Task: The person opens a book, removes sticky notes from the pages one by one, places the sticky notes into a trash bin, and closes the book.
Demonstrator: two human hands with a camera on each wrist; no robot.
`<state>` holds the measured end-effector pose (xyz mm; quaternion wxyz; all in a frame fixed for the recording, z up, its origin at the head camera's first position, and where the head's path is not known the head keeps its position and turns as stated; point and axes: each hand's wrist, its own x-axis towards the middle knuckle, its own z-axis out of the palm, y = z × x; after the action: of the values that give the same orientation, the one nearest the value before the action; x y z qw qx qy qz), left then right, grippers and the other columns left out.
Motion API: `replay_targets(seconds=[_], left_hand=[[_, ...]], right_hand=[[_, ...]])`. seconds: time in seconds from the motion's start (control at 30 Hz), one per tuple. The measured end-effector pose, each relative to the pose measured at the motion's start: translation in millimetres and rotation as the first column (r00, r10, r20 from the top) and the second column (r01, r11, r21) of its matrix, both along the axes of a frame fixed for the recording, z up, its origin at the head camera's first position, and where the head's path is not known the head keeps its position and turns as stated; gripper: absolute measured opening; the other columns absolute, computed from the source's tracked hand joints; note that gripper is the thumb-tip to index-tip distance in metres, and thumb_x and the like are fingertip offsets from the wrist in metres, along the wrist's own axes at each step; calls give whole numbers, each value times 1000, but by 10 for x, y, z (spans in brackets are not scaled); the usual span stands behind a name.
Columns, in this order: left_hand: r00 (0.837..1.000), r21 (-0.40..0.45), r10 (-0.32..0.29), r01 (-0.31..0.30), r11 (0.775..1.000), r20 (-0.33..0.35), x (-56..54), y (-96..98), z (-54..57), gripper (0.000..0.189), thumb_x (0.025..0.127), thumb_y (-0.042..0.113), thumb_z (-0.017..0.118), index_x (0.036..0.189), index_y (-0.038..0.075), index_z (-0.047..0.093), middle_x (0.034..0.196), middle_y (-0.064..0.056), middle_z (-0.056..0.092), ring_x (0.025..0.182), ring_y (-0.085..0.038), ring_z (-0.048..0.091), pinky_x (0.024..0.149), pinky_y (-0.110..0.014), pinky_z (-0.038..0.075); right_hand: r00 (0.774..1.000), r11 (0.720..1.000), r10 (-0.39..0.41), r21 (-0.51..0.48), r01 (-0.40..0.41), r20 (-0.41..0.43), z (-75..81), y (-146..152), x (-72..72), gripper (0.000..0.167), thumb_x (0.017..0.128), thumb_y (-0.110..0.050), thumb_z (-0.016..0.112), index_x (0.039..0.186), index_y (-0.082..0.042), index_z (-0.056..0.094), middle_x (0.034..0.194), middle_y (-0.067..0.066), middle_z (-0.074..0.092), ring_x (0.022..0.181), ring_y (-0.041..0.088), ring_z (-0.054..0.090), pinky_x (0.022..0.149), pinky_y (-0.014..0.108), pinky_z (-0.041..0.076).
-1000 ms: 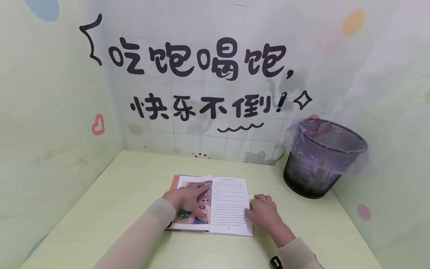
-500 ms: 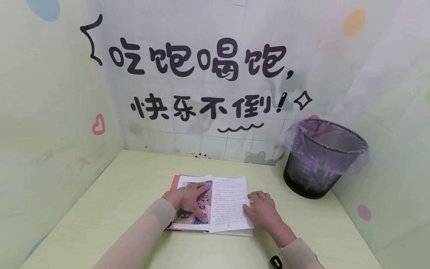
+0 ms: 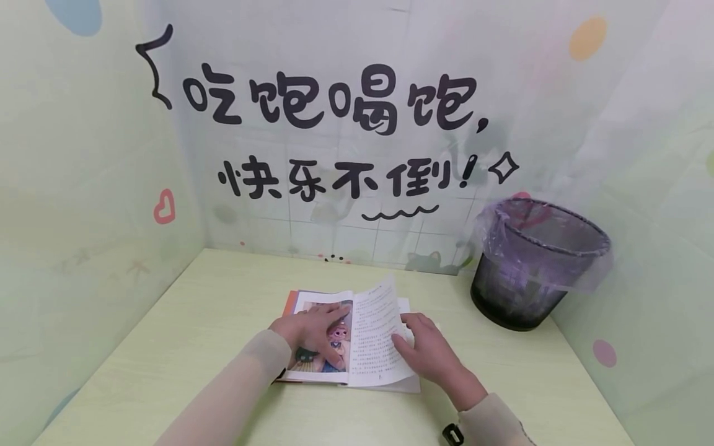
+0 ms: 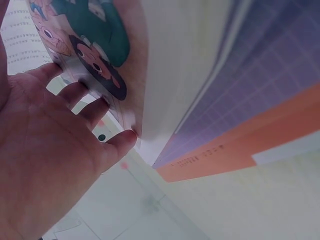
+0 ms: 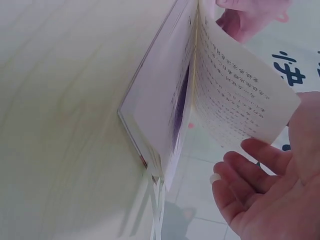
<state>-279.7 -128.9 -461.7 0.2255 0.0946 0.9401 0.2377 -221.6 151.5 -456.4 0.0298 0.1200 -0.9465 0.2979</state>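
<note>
An open book [image 3: 304, 376] lies on the table, a colour illustration on its left page and printed text on its right. Spread over the illustration, my left hand [image 3: 311, 328] rests with its fingers extended; in the left wrist view its fingertips touch the picture page [image 4: 107, 55]. My right hand [image 3: 432, 350] pinches the outer edge of a single text page [image 3: 376, 334] between thumb and fingers. That page is raised and bowed, standing apart from the pages beneath it in the right wrist view. The right thumb is mostly hidden there.
A black mesh bin [image 3: 521, 285] with a purple plastic liner stands at the table's back right. Printed curtain walls enclose the table [image 3: 184, 328] at the back and sides. Pale ribbon strips [image 5: 157, 200] hang from the book's edge.
The right-hand page has lifted from lying flat and curves up and leftward. My right hand has moved left with its edge. My left hand stays on the picture page.
</note>
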Motion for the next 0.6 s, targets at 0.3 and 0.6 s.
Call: replay_targets(seconds=[0.3,0.6], left_hand=[[1000,-6,-2,2,1000,-10,-14,10,-20,126,64,59,103,171,45,37,182,6,29,170,-40,21,125,-83,27],[998,17,-45,45,999,-42,9,7,3,123,67,57,103,171,43,38,183,5,29,170,-40,22,125,-83,27]], right_hand=[[953,942,231,-289,-168,197,27,-59,17,56,113,-46,59,158,-14,59,138,6,72,114,19,66,96,38,58],[855,895,422,-291,-340,302,-50,-191,112,90,102,-48,76,175,-25,29,178,8,38,159,35,46,126,62,42]])
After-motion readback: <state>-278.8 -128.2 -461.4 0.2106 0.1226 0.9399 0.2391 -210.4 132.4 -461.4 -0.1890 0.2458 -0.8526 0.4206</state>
